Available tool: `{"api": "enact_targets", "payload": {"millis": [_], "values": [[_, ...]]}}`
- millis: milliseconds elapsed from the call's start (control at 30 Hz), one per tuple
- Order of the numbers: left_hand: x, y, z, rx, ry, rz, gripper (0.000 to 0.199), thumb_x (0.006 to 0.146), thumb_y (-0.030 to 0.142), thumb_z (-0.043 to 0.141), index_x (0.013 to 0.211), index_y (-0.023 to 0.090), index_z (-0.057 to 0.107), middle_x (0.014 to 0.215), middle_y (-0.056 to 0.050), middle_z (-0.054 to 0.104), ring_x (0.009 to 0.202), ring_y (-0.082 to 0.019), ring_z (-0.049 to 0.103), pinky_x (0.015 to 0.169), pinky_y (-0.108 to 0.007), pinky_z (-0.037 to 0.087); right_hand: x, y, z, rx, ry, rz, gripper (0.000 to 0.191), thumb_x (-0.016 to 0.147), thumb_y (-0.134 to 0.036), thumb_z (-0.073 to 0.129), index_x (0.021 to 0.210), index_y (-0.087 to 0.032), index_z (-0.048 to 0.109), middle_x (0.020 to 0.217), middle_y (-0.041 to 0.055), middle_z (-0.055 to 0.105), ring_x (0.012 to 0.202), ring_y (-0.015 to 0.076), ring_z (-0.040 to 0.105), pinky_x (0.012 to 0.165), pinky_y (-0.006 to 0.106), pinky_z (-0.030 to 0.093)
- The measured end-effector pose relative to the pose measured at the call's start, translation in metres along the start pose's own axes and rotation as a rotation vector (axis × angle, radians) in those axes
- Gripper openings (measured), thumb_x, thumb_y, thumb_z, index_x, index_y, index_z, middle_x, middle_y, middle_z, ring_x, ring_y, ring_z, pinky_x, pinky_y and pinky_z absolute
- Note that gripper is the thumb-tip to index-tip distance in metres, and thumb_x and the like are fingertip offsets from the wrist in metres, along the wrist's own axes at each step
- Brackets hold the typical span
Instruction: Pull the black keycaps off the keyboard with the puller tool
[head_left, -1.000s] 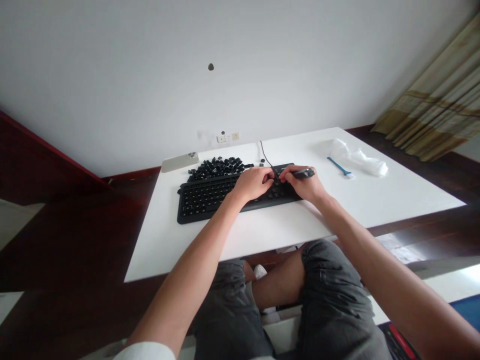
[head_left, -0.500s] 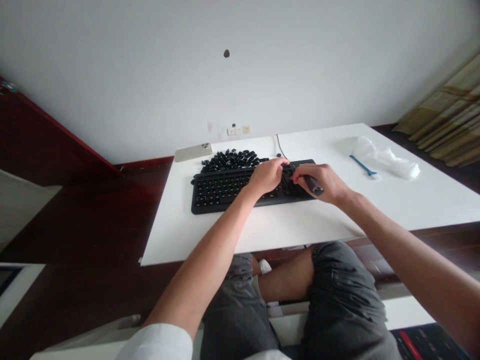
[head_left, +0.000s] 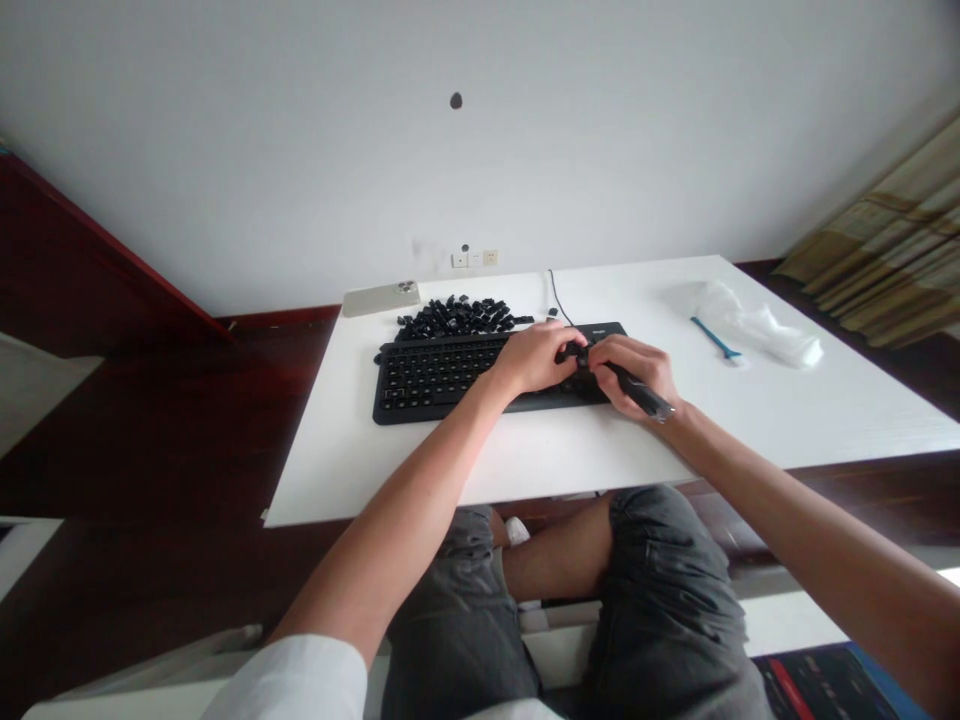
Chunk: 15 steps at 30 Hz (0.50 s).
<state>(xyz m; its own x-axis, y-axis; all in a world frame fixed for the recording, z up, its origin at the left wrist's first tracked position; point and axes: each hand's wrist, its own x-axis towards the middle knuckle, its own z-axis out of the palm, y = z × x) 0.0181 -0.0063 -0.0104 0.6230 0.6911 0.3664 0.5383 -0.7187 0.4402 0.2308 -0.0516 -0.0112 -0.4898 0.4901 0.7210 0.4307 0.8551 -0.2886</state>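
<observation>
A black keyboard [head_left: 442, 375] without its keycaps lies on the white table. Behind its left half is a heap of loose black keycaps [head_left: 457, 317]. My right hand [head_left: 634, 370] is wrapped round the dark handle of a tool [head_left: 643, 392], whose front end points at the right part of the keyboard. My left hand [head_left: 540, 357] rests over the keyboard just left of it, thumb and fingers curled together at the tool's front end. Whatever small thing lies between those fingertips is too dark to make out.
A phone [head_left: 381, 298] lies at the table's back left. A cable [head_left: 559, 295] runs back from the keyboard. To the right are a blue tool [head_left: 715, 338] and a crumpled clear plastic bag [head_left: 772, 325]. My legs are under the front edge.
My left fingers have curled in toward the tool's front end. The tool's handle now tilts lower, pointing further right and toward me. The view has shifted slightly.
</observation>
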Motion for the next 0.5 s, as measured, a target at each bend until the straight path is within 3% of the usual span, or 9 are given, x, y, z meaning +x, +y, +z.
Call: {"api": "enact_targets", "payload": {"millis": [133,233,367,500], "values": [[0.002,0.014,0.008,0.070,0.017,0.115,0.023,0.093,0.027,0.065,0.113,0.021,0.075,0.123,-0.010,0.072,0.118,-0.027,0.065,0.107,-0.042,0.051,-0.001,0.000,0.000,0.007,0.048,0.009,0.012,0.098,-0.020,0.056,0.090,-0.025,0.062,0.083,0.0065,0.069,0.074,0.0230,0.066,0.069,0.038,0.052],[0.007,0.023,0.018,0.105,-0.002,0.094,0.035,0.098,0.023,0.058,0.130,0.017,0.070,0.146,-0.013,0.065,0.138,-0.028,0.057,0.121,-0.043,0.043,-0.001,0.002,0.001,0.020,0.041,-0.021,0.012,0.099,-0.022,0.054,0.089,-0.025,0.060,0.082,0.0067,0.067,0.074,0.0232,0.065,0.071,0.039,0.052],[0.010,0.028,0.025,0.210,-0.159,0.005,0.053,0.105,0.025,0.049,0.158,0.015,0.051,0.169,-0.011,0.045,0.159,-0.032,0.035,0.132,-0.049,0.030,0.001,0.003,0.003,0.002,0.017,-0.041,0.014,0.099,-0.022,0.052,0.086,-0.025,0.057,0.081,0.0072,0.066,0.074,0.0232,0.062,0.071,0.039,0.052],[0.009,0.029,0.023,0.298,-0.282,0.022,0.056,0.108,0.026,0.042,0.163,0.021,0.046,0.177,-0.003,0.029,0.165,-0.033,0.022,0.134,-0.051,0.024,0.003,0.001,0.004,-0.020,0.017,-0.057,0.018,0.098,-0.019,0.051,0.082,-0.025,0.055,0.076,0.0057,0.062,0.070,0.0220,0.056,0.069,0.038,0.050]]}}
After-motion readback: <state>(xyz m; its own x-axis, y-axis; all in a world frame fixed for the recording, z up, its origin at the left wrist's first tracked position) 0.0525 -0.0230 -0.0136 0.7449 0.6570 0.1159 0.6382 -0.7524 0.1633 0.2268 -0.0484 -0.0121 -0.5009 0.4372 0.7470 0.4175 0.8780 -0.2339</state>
